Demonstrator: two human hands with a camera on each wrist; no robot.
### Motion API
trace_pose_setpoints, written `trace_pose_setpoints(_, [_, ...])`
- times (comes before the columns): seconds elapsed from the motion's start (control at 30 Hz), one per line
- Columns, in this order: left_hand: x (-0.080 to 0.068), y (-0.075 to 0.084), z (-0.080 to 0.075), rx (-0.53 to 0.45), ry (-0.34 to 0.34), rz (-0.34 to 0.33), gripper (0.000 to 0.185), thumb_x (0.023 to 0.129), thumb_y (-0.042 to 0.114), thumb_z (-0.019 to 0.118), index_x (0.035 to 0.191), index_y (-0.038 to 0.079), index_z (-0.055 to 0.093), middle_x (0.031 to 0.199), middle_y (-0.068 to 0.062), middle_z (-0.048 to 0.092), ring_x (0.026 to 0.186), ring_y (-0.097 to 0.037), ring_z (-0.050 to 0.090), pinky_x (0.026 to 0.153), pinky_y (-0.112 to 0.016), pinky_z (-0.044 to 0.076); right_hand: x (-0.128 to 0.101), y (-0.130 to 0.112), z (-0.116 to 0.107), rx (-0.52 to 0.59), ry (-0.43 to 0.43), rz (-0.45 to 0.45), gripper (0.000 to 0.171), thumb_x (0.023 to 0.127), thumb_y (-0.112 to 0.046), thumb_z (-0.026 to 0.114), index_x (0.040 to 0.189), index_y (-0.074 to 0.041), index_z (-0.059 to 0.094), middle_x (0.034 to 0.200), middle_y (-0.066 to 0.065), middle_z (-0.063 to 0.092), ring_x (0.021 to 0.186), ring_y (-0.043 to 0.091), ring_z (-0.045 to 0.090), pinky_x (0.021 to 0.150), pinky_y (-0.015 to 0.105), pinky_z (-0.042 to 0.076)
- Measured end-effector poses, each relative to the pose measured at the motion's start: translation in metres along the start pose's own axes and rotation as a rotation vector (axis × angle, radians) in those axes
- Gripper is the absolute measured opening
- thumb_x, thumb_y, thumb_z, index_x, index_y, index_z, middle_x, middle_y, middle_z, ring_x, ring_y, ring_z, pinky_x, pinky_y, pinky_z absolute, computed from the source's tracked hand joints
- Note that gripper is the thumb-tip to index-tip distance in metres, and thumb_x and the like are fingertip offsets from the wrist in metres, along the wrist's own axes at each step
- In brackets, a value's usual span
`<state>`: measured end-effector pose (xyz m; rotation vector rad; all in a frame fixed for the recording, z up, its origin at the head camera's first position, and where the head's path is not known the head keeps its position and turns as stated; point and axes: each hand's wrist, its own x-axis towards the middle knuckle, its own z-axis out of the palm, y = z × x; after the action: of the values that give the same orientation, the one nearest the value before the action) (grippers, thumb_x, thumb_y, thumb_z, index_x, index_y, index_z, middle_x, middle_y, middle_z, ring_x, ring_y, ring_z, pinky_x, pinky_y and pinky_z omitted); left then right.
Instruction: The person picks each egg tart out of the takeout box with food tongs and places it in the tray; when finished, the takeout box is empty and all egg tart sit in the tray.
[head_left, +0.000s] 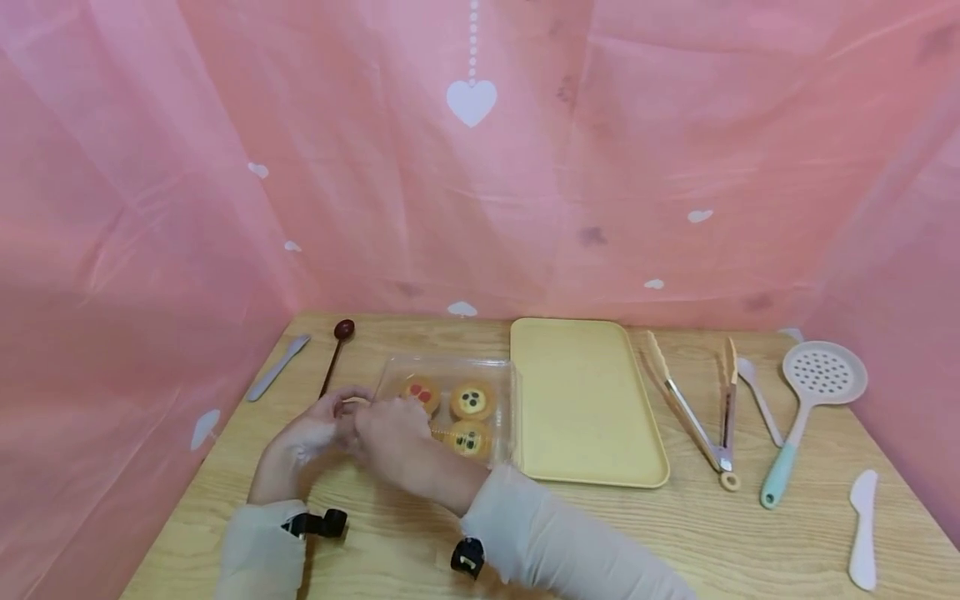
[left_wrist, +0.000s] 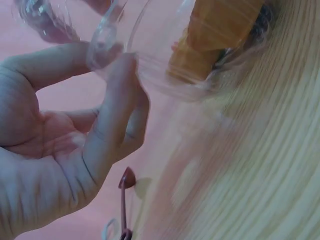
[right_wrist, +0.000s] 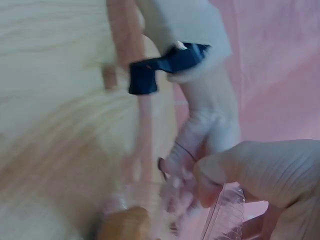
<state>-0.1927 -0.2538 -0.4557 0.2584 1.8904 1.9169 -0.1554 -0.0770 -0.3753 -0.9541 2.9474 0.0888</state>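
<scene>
Both hands sit at the left end of the clear plastic box (head_left: 450, 404), on the wooden table (head_left: 600, 533). Left hand (head_left: 311, 433) pinches the box's rim tab between thumb and fingers (left_wrist: 117, 95), per the left wrist view. Right hand (head_left: 390, 437) also has its thumb (right_wrist: 212, 185) on the clear edge; fingers curled, looks like a pinch, blurry. Box holds tarts (head_left: 471, 402); long axis runs left-right, so it stretches right of the fingers, both hands equally near. Yellow tray (head_left: 585, 408) touches or sits just beside the box's right end. Tongs (head_left: 705, 400), slotted spoon (head_left: 806, 408) further right; dark spoon (head_left: 335, 354) just behind the left hand.
</scene>
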Motion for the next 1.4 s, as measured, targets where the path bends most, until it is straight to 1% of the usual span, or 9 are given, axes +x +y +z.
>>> trace_pose_setpoints(0.13, [0.002,0.001,0.002,-0.003,-0.025,-0.012,0.041,0.090,-0.009,0.060,0.126,0.008,0.049,0.090,-0.005,0.066,0.069,-0.015,0.062,0.060,-0.029,0.055,-0.009,0.000,0.004,-0.044,-0.004,0.051,0.052,0.098,-0.058,0.049,0.141,-0.028,0.052,0.135,0.015,0.059,0.119,0.034,0.058,0.057,0.035,0.058])
trace_pose_setpoints(0.23, [0.003,0.001,0.002,-0.019,-0.014,-0.023,0.039,0.092,-0.008,0.062,0.125,0.006,0.048,0.088,-0.006,0.063,0.071,-0.017,0.063,0.060,-0.031,0.057,-0.019,0.014,-0.001,0.023,0.017,0.076,0.068,0.091,-0.062,0.060,0.147,-0.028,0.043,0.125,0.010,0.063,0.110,0.027,0.062,0.050,0.029,0.051])
trace_pose_setpoints(0.37, [0.002,-0.001,0.002,-0.011,-0.032,-0.020,0.037,0.091,-0.010,0.059,0.124,0.000,0.045,0.088,-0.010,0.061,0.069,-0.020,0.063,0.060,-0.036,0.059,-0.044,0.049,-0.009,0.054,0.080,0.083,0.072,0.077,-0.063,0.076,0.129,-0.017,0.055,0.094,0.002,0.061,0.086,0.020,0.058,0.049,0.029,0.046])
trace_pose_setpoints(0.5, [0.000,-0.003,0.003,-0.001,-0.045,-0.008,0.036,0.092,-0.010,0.057,0.124,-0.005,0.042,0.087,-0.011,0.061,0.061,-0.019,0.062,0.059,-0.036,0.059,-0.071,0.085,-0.005,0.022,0.108,0.107,0.064,0.072,-0.065,0.078,0.104,-0.013,0.062,0.089,0.004,0.056,0.083,0.022,0.055,0.052,0.031,0.049])
trace_pose_setpoints(0.67, [0.000,-0.002,0.003,-0.004,-0.043,-0.003,0.037,0.093,-0.009,0.058,0.125,-0.006,0.041,0.086,-0.011,0.061,0.061,-0.019,0.062,0.059,-0.036,0.059,-0.086,0.112,0.010,0.015,0.046,0.163,0.076,0.060,-0.072,0.081,0.102,-0.011,0.063,0.096,0.005,0.053,0.082,0.022,0.054,0.058,0.032,0.052])
trace_pose_setpoints(0.9, [0.002,-0.003,0.002,0.009,-0.051,0.003,0.038,0.093,-0.007,0.059,0.127,-0.004,0.040,0.087,-0.009,0.060,0.068,-0.019,0.062,0.060,-0.037,0.059,-0.085,0.118,0.015,0.059,0.025,0.135,0.081,0.061,-0.064,0.085,0.114,-0.007,0.065,0.109,0.012,0.053,0.080,0.023,0.055,0.051,0.031,0.051])
trace_pose_setpoints(1.2, [0.001,-0.001,0.003,0.011,-0.057,0.004,0.043,0.091,-0.010,0.058,0.128,-0.004,0.038,0.091,-0.009,0.058,0.070,-0.021,0.062,0.060,-0.038,0.060,-0.081,0.120,0.010,0.143,-0.007,0.090,0.054,0.061,-0.043,0.092,0.092,-0.009,0.064,0.096,0.010,0.051,0.068,0.019,0.050,0.047,0.028,0.045])
trace_pose_setpoints(1.3, [-0.001,0.001,0.004,0.025,-0.037,-0.003,0.045,0.090,-0.010,0.059,0.129,-0.004,0.037,0.092,-0.011,0.058,0.070,-0.021,0.063,0.060,-0.037,0.059,-0.080,0.119,0.012,0.143,0.013,0.080,0.050,0.058,-0.030,0.090,0.093,-0.007,0.063,0.095,0.010,0.050,0.069,0.020,0.050,0.048,0.028,0.046])
trace_pose_setpoints(1.4, [-0.003,0.001,0.005,0.024,-0.028,-0.018,0.049,0.087,-0.011,0.063,0.128,-0.004,0.036,0.092,-0.011,0.059,0.072,-0.024,0.064,0.061,-0.038,0.058,-0.080,0.115,0.017,0.113,0.043,0.064,0.052,0.061,-0.026,0.089,0.101,-0.002,0.064,0.097,0.013,0.051,0.071,0.022,0.051,0.049,0.028,0.048])
